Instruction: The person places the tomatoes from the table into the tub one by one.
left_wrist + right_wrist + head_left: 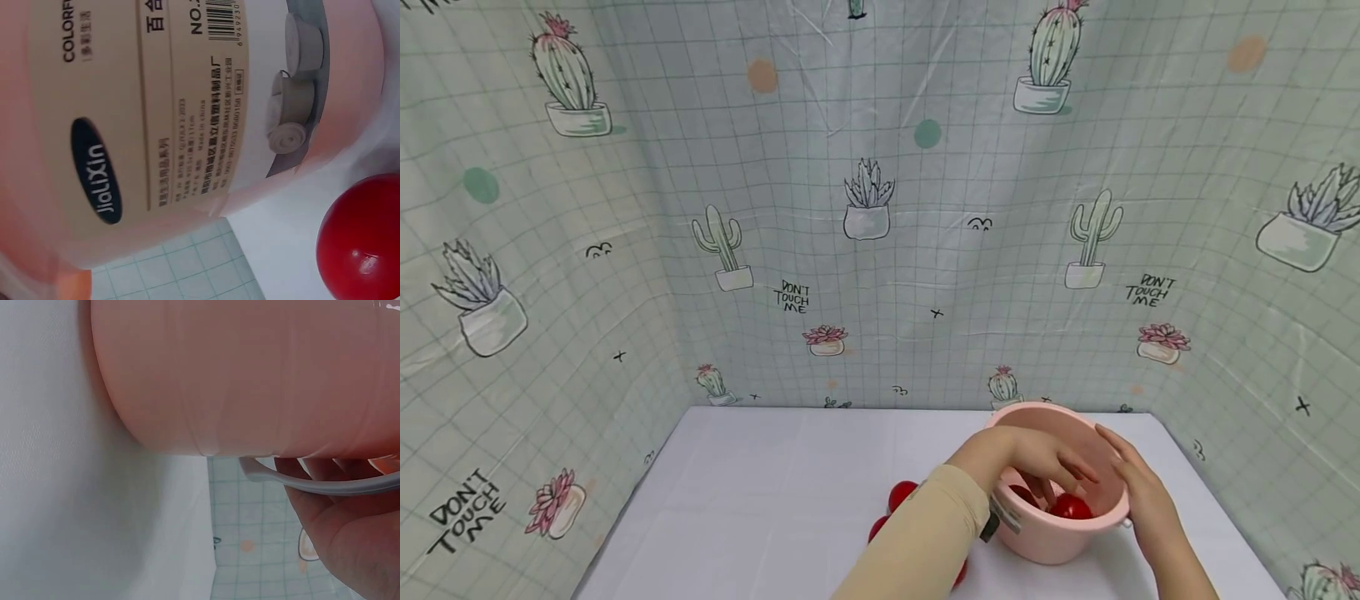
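The work looks part done, as red balls lie both in and out of the bucket (1051, 540); one ball (1072, 507) shows clearly inside it and a second (1021, 493) appears at its inner left side, while at least three more (902, 495) are on the desk (760, 483) to the bucket's left, partly hidden by the sleeve (925, 529); these seem left to deal with, though whether balls are going in or coming out cannot be told; the left hand (1051, 458) reaches down into the bucket, fingers spread just over the clearer ball, and I cannot tell if they grip it; the right hand (1142, 483) holds the bucket's right side, fingers against its wall.
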Demonstrator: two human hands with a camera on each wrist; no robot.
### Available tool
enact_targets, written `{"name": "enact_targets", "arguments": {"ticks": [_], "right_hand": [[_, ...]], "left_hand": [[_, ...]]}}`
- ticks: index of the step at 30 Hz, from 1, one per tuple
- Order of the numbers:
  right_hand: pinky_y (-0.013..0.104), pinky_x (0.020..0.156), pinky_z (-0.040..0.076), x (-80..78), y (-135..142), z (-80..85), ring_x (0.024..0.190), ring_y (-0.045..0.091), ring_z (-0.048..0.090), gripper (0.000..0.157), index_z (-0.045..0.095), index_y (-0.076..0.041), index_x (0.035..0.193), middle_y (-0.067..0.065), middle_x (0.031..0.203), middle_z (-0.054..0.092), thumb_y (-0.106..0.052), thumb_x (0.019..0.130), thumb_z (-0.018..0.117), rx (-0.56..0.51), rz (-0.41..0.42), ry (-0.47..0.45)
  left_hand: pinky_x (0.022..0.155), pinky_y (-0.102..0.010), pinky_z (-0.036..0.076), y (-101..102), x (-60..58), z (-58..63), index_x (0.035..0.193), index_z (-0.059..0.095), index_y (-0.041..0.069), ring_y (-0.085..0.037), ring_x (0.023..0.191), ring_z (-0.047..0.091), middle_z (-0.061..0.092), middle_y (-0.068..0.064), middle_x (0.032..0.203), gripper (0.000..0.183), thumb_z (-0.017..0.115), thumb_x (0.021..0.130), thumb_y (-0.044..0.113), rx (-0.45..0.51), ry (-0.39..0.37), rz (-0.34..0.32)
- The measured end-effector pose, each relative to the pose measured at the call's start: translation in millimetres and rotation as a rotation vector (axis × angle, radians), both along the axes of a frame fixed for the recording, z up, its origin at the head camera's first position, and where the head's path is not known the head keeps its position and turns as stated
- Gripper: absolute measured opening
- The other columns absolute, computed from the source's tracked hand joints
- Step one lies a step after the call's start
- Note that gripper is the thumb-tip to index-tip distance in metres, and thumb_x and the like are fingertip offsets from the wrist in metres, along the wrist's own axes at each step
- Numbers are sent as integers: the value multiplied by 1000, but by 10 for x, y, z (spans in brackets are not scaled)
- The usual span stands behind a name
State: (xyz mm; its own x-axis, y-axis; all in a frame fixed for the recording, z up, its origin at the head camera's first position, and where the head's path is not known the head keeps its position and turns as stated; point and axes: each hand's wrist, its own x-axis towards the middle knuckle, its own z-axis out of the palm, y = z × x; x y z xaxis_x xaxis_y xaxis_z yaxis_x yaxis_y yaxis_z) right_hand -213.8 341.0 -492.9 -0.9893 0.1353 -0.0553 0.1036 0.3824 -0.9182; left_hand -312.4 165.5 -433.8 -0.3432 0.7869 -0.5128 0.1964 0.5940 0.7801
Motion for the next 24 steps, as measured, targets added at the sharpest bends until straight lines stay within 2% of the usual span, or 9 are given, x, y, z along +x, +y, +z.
{"name": "enact_targets", "arguments": {"ticks": [5,10,12,15,18,22,24], "right_hand": [[17,80,51,3,-3,25,113,-12,37,53,17,-37,158,17,163,17,-51,107,17,-23,14,-2],[19,79,52,-13,-24,34,103,-21,39,53,18,-34,158,19,162,18,-49,107,18,-39,22,11],[19,78,52,-15,-29,29,101,-21,39,54,17,-36,158,19,162,16,-51,107,18,-37,22,-5],[20,78,52,-13,-22,17,102,-18,39,55,15,-36,158,17,163,17,-54,106,18,-22,24,-26],[22,76,51,-6,0,-2,102,-13,42,55,14,-36,158,5,162,21,-53,106,17,-13,23,-26],[25,75,51,-18,-5,-4,102,-9,43,53,13,-36,158,5,161,21,-50,107,15,-22,19,-47],[24,75,51,-26,-9,2,103,-11,41,53,12,-37,158,7,163,18,-49,107,15,-28,14,-61]], "left_hand": [[77,-28,59,-22,-9,9,136,59,32,-17,86,69,67,9,108,40,59,99,18,23,44,-13],[75,-21,57,-68,-28,33,137,58,30,-14,84,69,66,14,113,39,58,99,19,42,122,-47],[77,-18,55,-95,-31,58,138,58,28,-11,88,68,65,16,119,39,58,100,20,66,144,-63],[87,-12,49,-149,-25,119,138,58,27,0,102,63,63,17,128,39,58,100,23,129,223,-76],[85,-14,51,-241,-6,208,135,61,28,1,102,63,64,18,126,36,59,99,26,209,278,-18],[76,-22,56,-491,-32,312,128,66,29,-9,86,68,64,19,116,31,59,98,31,289,304,122],[74,-23,55,-645,-67,339,126,67,29,-8,83,68,65,17,113,29,58,98,34,316,336,190]]}}
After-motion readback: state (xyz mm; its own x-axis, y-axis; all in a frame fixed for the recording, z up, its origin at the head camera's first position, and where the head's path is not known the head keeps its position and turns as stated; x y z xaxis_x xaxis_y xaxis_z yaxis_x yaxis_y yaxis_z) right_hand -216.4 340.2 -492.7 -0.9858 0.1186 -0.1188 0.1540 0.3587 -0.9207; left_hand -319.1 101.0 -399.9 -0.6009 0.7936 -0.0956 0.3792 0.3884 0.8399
